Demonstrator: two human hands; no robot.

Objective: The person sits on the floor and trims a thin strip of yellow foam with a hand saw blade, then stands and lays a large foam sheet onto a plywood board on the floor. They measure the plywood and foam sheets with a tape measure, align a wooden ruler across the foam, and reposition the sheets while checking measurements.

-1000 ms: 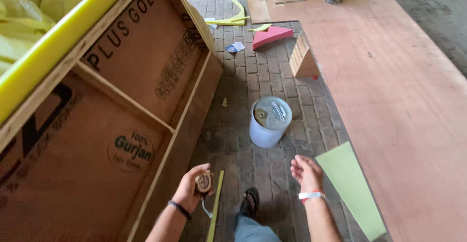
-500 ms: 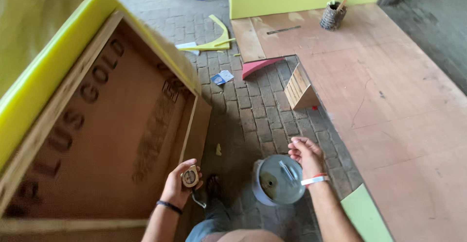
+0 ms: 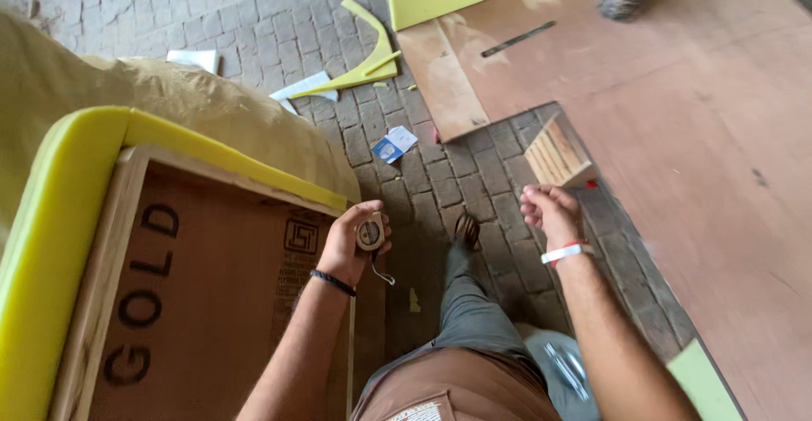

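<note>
Grey brick paving (image 3: 254, 41) is stretching under the person, between a plywood-backed wooden frame edged in yellow foam (image 3: 194, 303) and a large reddish plywood sheet (image 3: 719, 176) lying flat. The left hand (image 3: 351, 248) is gripping a small round tape measure with a pale case (image 3: 370, 233), fingers curled closed around it just beside the frame's corner; it is looking light, rigid and easy to palm by its rim. The right hand (image 3: 550, 214) is hanging loosely curled and holding nothing above the paving.

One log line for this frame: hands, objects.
left hand: holds tape measure | right hand: empty, loosely curled | below: brick floor
</note>
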